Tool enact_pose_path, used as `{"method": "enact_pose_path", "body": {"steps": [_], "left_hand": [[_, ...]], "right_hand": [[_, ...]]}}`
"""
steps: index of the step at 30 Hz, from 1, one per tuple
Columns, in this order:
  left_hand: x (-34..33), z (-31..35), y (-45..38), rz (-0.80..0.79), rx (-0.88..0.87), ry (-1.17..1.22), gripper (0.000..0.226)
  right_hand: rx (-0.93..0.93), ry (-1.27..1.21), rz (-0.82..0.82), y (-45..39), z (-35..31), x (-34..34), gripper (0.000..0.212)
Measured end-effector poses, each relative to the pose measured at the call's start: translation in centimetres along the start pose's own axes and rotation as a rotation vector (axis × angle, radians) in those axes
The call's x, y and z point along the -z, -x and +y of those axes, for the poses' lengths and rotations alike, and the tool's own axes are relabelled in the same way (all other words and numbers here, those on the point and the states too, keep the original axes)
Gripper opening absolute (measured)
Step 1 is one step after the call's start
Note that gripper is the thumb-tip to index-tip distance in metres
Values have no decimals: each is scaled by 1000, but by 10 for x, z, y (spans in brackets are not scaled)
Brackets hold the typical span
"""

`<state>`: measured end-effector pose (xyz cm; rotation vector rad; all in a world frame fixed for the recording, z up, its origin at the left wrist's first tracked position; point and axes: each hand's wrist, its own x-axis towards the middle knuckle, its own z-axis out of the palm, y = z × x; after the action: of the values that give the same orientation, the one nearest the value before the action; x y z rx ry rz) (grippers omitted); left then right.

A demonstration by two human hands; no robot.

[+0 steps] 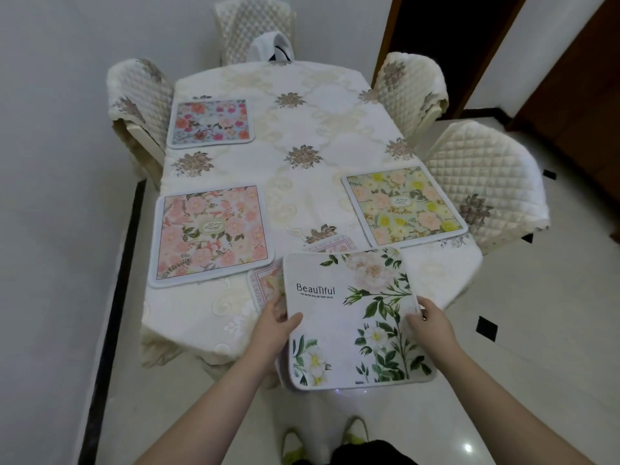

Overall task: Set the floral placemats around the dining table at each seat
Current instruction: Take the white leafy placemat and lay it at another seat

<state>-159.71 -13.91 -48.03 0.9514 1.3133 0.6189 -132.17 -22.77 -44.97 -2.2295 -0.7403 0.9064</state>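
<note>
Beyond the two gripping hands, the dining table (312, 135) fills the view, draped in a cream embroidered cloth and ringed by quilted chairs (483, 182) at both sides and the far end. Three placemats lie flat on it: a pink floral placemat (211, 233) just up and to the left of the grip, a yellow floral placemat (404, 205) up and to the right, and a smaller-looking blue floral placemat (210, 123) well beyond on the left. The white placemat (355, 317), printed with green leaves and pale roses, is held over the near table edge. The left hand (271, 325) pinches its left edge, thumb on top; the right hand (432, 317) pinches its right edge likewise. Beneath it, partly hidden, lies a pink-bordered placemat (268, 283) with unreadable lettering. The held mat reads "Beautiful"; the smaller line below is illegible.
</note>
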Motion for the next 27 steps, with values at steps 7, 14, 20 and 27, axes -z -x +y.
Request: {"method": "enact_pose_path", "body": {"steps": [7,14,20,27], "left_hand": [[-8,12,5,-3,-98,49,44],[-41,50,24,-253,-97,-83,66],[-113,68,46,-375,-114,-300,69],[-220,88,76,-428,-202,-371,56]], "right_hand": [[66,-114,27,25,5,20,33],[84,-260,120,50,16,74,32],[60,-359,209,65,46,138,31],[52,-480,287,80,105,233,34]]}}
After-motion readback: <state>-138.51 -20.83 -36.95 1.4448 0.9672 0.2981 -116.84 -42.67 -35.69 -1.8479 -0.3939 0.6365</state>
